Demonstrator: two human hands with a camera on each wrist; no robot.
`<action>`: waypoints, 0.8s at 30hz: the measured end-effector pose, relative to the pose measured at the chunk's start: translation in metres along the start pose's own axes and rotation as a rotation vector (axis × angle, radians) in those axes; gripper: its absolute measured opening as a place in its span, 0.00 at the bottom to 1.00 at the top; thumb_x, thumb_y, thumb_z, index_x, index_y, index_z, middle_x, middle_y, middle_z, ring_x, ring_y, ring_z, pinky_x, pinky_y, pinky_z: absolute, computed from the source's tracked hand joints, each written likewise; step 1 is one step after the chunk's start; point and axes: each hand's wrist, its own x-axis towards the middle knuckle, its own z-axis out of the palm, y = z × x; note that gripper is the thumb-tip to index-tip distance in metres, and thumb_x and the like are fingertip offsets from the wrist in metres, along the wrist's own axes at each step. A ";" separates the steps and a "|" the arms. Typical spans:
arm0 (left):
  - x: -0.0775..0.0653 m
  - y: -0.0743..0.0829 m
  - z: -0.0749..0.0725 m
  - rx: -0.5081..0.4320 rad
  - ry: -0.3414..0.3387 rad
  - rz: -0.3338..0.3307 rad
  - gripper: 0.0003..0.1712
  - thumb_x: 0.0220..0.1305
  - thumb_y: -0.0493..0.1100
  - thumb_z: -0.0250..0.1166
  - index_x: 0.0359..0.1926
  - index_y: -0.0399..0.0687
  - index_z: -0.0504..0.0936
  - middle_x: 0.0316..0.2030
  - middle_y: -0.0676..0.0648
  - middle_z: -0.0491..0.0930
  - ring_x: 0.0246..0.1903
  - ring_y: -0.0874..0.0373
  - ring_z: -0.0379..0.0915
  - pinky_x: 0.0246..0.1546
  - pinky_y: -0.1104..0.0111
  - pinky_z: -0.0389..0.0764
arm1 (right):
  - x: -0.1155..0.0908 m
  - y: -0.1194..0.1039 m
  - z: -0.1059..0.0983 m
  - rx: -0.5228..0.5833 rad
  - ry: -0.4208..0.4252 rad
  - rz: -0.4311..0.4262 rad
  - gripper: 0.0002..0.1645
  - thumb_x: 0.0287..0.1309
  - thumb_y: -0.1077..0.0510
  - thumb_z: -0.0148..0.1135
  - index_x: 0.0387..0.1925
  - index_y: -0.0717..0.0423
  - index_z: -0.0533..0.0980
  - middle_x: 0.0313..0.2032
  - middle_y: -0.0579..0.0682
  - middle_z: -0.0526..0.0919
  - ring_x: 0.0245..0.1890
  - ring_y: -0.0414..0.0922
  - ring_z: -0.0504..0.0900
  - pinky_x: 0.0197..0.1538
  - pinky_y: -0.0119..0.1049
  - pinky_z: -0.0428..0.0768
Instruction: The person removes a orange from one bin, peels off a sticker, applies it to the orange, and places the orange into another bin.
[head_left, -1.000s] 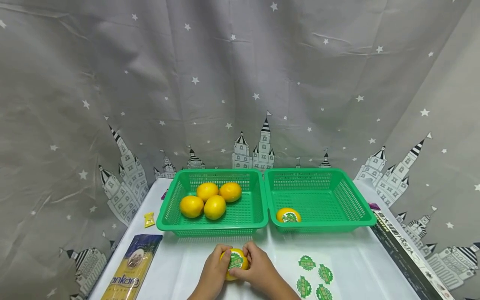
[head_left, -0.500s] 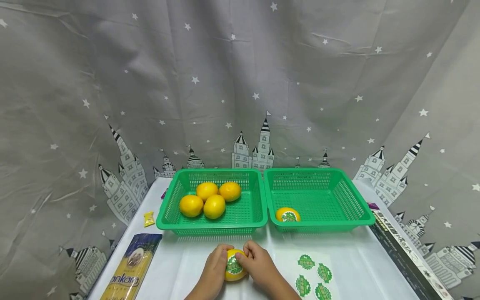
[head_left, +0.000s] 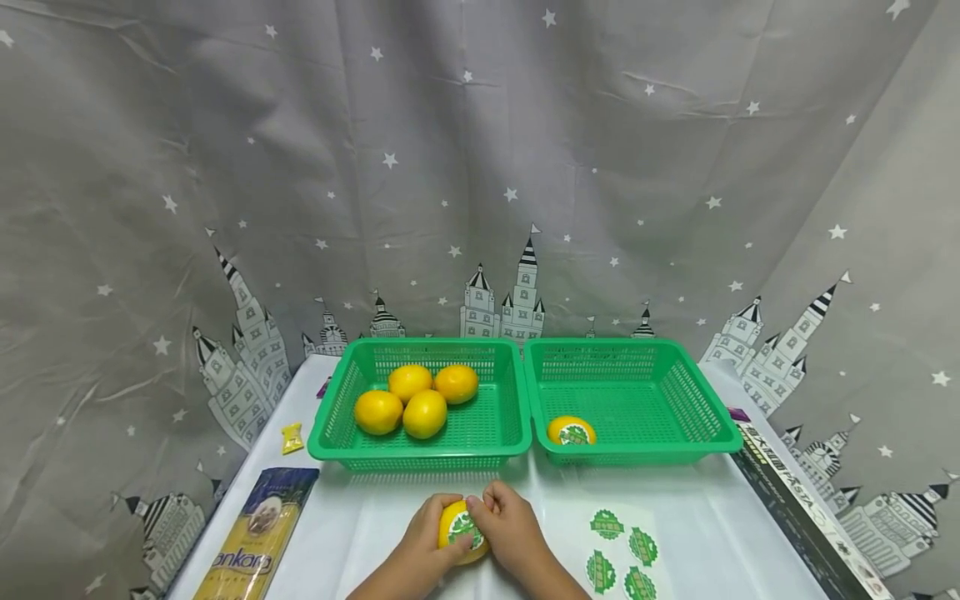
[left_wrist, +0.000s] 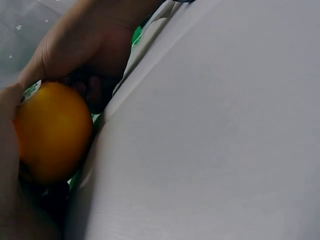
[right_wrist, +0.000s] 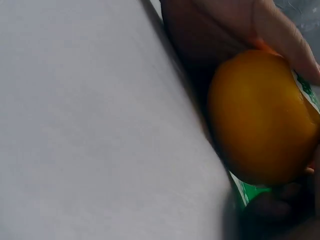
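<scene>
Both hands hold an orange (head_left: 448, 518) low over the front of the white table, a round green-and-white sticker (head_left: 467, 523) on its upper side. My left hand (head_left: 426, 546) grips the fruit from the left, its thumb across the lower part of the sticker. On the other side my right hand (head_left: 516, 527) holds it with the thumb pressing the sticker's upper right. The left wrist view shows the bare side of the orange (left_wrist: 55, 132) between the hands. In the right wrist view the sticker's edge (right_wrist: 306, 90) curves along the orange (right_wrist: 260, 117).
Several oranges (head_left: 425, 414) sit in the left green basket (head_left: 420, 454); one stickered orange (head_left: 572, 430) lies in the right basket (head_left: 637, 454). A sheet with several stickers (head_left: 601, 572) lies right of the hands. A pasta packet (head_left: 258, 533), yellow sweet (head_left: 292, 438) and long box (head_left: 806, 508) flank them.
Both hands and the orange have shifted slightly left. The right thumb has moved up to the sticker's upper edge, and the left thumb has come down across its lower part.
</scene>
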 end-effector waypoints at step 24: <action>-0.001 -0.007 0.007 0.114 0.141 0.071 0.38 0.67 0.61 0.70 0.66 0.45 0.68 0.57 0.49 0.74 0.53 0.58 0.71 0.53 0.62 0.78 | -0.006 -0.001 -0.023 0.106 -0.139 0.030 0.22 0.83 0.42 0.42 0.42 0.52 0.73 0.23 0.44 0.72 0.23 0.39 0.71 0.27 0.31 0.73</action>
